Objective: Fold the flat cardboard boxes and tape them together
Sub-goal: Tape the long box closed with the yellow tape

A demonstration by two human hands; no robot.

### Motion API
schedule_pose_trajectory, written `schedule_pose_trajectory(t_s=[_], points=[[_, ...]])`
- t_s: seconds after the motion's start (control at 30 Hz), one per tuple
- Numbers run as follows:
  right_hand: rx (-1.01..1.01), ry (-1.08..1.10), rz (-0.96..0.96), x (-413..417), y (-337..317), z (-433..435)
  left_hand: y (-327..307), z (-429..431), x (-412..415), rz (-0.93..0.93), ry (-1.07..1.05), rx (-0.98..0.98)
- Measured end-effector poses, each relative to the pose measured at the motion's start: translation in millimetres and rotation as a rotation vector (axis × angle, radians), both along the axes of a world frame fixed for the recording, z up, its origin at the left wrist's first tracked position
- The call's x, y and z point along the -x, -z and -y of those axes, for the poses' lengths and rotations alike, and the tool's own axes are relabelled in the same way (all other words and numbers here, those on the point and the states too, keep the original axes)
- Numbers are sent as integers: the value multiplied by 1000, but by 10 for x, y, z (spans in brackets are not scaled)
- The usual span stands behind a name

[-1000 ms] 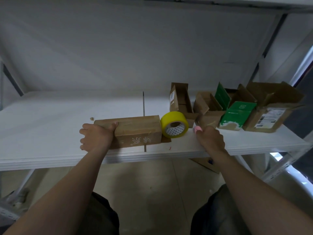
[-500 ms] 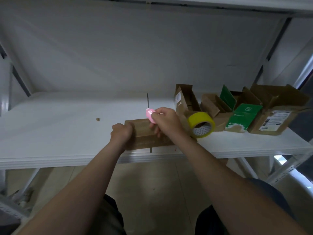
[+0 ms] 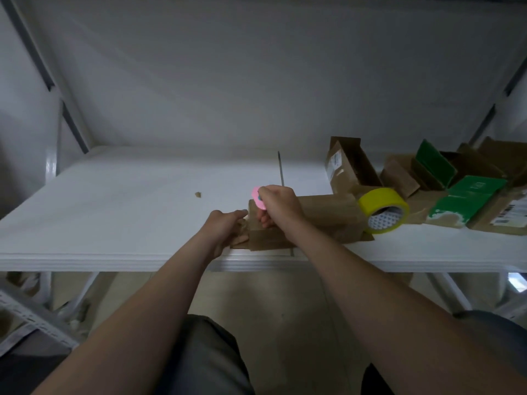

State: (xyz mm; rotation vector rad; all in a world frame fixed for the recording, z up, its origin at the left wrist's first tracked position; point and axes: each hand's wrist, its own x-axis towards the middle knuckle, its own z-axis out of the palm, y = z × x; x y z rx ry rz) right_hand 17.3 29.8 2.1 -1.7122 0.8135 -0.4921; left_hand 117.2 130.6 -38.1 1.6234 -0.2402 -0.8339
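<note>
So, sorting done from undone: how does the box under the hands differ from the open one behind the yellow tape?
The held box lies at the shelf's front edge, top closed; the open box stands further back, flaps up. The left hand grips the held box and the right hand holds a pink tool to it; no hand touches the open box. Both are brown cardboard.

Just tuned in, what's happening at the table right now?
A person is working on a brown cardboard box lying on the white table. The left hand grips the box's left end, while the right hand holds a small pink tool, likely a cutter, against the top of that end. A yellow tape roll sits at the box's right end, and open boxes sit further right.
</note>
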Motion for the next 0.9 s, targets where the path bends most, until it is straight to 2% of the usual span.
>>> schedule_pose_trajectory(t_s=[0.1,0.2,0.37,0.5,0.67,0.8,0.9], points=[[85,-18,-51,-4,22,1,53,-59,-87,117,72,-129],[135,-49,-97,-14,31,41,126,-125,-156,131,97,-176],[147,-82,-146,-33,43,60,159,-90,-176,111,15,-176],[152,-93,-197,-76,24,45,149,-95,-251,17,-98,-110],[273,-118,-290,-165,8,23,149,-157,-320,-43,-118,-32],[318,-176,-317,-200,9,24,136,-151,-284,57,-98,-96],[382,-193,-330,-234,23,22,158,-128,-295,60,-114,-101]])
